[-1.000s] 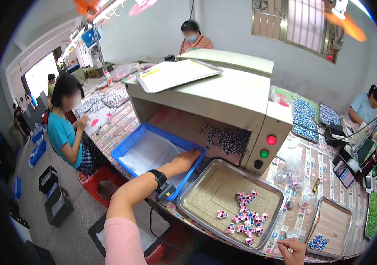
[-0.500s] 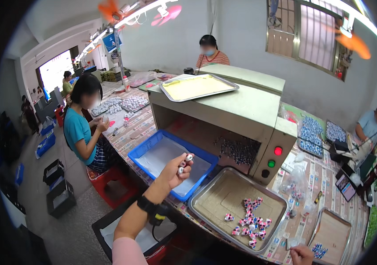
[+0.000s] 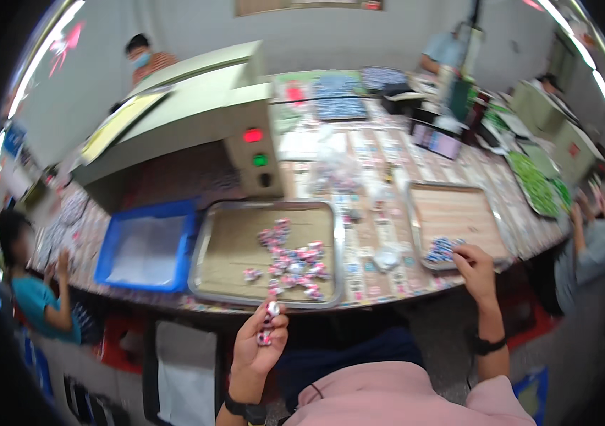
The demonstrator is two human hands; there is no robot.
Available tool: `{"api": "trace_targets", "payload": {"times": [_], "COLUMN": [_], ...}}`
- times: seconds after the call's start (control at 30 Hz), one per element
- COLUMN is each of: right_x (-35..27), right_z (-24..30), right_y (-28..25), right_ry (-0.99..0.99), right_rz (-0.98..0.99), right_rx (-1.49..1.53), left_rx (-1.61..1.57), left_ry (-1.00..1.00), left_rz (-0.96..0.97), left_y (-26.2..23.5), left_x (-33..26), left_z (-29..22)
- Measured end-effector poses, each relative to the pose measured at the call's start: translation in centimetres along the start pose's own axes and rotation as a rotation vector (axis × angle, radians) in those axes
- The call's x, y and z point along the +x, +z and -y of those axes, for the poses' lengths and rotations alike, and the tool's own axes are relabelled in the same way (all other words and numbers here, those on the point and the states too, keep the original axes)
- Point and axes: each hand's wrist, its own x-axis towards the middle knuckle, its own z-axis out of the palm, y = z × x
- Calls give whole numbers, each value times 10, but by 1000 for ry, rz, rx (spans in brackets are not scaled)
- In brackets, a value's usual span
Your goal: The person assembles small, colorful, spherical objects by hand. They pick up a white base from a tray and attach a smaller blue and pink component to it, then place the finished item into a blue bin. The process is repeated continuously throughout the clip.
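Since the earlier frame the left hand (image 3: pixel 260 341) has come away from the blue bin (image 3: pixel 147 250) and now hangs just before the desk (image 3: pixel 359 153) edge in front of the steel tray (image 3: pixel 228 248) — its grip pinched on a few small pink-and-white pieces (image 3: pixel 269 323). That tray holds a loose scatter of like pieces (image 3: pixel 292 257), while the bin to its left holds only a pale sheet. Right of the steel tray, the right hand (image 3: pixel 474 268) rests with curled fingers on a wooden tray (image 3: pixel 451 213) — touching a small heap of blue-and-white pieces (image 3: pixel 441 249); whether it grips any, I cannot tell.
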Motion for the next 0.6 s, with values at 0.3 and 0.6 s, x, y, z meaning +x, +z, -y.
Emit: {"api": "trace_targets", "payload": {"times": [0.3, 0.6], "right_x": [19, 69], "right_z": [-49, -64], "right_y": [-17, 13], "right_ry": [-42, 2], "right_rz": [-3, 266], "right_rx": [-176, -396], "left_rx": [288, 394], "left_ry": [-201, -225], "left_rz": [-56, -49], "left_y": [14, 43], "left_x": [25, 58], "left_z": [59, 62]}}
